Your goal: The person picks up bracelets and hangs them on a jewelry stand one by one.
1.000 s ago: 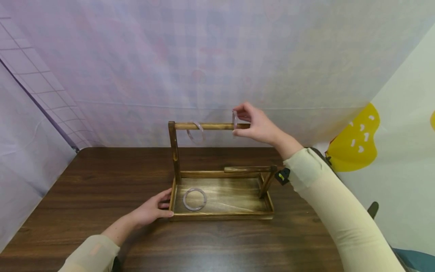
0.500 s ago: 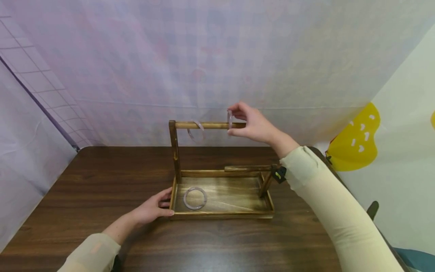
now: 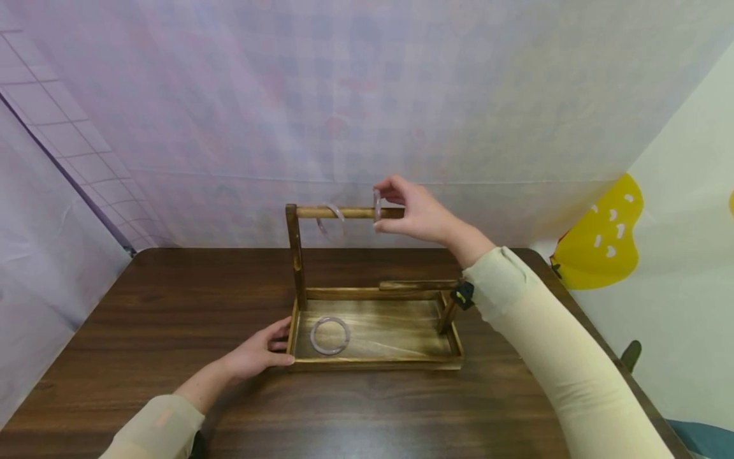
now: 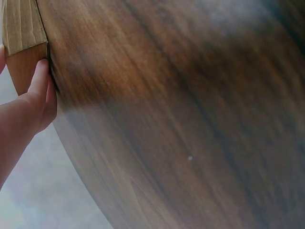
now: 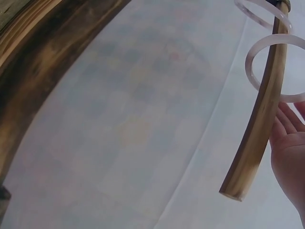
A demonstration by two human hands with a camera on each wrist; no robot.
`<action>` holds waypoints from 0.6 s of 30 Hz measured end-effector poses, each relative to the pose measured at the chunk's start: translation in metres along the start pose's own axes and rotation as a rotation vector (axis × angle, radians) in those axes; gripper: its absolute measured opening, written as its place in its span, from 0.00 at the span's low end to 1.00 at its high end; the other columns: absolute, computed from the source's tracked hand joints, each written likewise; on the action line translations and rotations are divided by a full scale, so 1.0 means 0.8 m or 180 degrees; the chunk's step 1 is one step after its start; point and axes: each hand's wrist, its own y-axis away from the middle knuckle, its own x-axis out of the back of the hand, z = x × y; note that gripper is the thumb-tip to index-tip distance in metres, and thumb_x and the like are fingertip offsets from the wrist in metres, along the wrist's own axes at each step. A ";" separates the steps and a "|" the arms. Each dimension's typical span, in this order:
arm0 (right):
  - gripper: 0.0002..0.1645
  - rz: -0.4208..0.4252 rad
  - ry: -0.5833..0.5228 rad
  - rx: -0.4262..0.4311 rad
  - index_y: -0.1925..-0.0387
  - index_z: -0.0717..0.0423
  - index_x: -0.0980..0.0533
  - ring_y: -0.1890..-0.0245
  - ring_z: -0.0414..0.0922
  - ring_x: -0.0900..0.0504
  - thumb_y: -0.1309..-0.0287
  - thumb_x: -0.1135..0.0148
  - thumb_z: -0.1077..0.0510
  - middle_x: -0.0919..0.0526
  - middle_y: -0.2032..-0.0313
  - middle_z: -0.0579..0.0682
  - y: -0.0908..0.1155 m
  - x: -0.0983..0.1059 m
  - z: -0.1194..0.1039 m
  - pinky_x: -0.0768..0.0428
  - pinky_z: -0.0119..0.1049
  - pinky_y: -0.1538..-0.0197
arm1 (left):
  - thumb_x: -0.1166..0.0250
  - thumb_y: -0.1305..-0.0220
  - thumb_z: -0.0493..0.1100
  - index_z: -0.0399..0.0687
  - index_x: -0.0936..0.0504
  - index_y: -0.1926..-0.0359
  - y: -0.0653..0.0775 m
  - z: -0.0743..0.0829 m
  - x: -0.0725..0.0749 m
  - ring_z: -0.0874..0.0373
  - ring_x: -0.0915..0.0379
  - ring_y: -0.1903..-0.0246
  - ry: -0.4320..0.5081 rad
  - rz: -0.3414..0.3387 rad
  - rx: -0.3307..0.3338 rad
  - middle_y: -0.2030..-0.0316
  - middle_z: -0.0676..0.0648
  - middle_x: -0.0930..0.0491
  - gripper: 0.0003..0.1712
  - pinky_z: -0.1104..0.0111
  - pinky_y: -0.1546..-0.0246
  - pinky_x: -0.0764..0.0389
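A wooden rack with a tray base (image 3: pixel 373 366) stands on the table. My left hand (image 3: pixel 252 352) grips the tray's left end, thumb at the near corner and fingers against the side. At the upper bar (image 3: pixel 360 212), my right hand (image 3: pixel 424 215) pinches a pale, translucent bangle (image 3: pixel 377 205) between thumb and fingers. The right wrist view shows this bangle (image 5: pixel 249 62) encircling the bar, whose free end points past the hand. Another bangle (image 3: pixel 338 213) hangs on the bar farther left. A third bangle (image 3: pixel 329 352) lies flat inside the tray, toward its left.
A shorter, lower bar (image 3: pixel 413 285) sits on a post at the tray's right. Behind the dark wooden table (image 3: pixel 172 299) hangs a pale checked curtain (image 3: pixel 344 95). A yellow decoration (image 3: pixel 602 236) is on the right wall.
My right hand has moved left along the upper bar, carrying its bangle closer to the hanging one. The left hand has stayed on the tray's end.
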 end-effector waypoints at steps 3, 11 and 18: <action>0.35 -0.0009 -0.0010 0.0031 0.42 0.60 0.34 0.38 0.54 0.30 0.52 0.31 0.58 0.28 0.42 0.58 -0.002 -0.002 -0.001 0.34 0.44 0.33 | 0.35 0.42 0.36 0.26 0.58 0.31 0.001 0.000 0.000 0.29 0.40 0.40 0.0013 -0.0005 0.0011 0.37 0.22 0.44 0.49 0.53 0.46 0.25; 0.36 -0.0065 0.0121 0.0041 0.42 0.59 0.34 0.37 0.52 0.31 0.51 0.31 0.54 0.29 0.40 0.56 -0.005 -0.005 -0.004 0.34 0.43 0.33 | 0.36 0.41 0.35 0.26 0.59 0.30 0.003 0.000 -0.001 0.29 0.41 0.39 0.0099 -0.0060 0.0006 0.36 0.22 0.46 0.49 0.53 0.45 0.25; 0.36 -0.0122 0.0202 0.0087 0.41 0.58 0.34 0.37 0.52 0.32 0.50 0.31 0.52 0.30 0.39 0.56 -0.005 -0.007 -0.006 0.35 0.44 0.33 | 0.36 0.41 0.35 0.26 0.59 0.31 0.004 0.001 -0.002 0.29 0.40 0.40 0.0065 -0.0049 -0.0005 0.36 0.22 0.45 0.49 0.53 0.46 0.25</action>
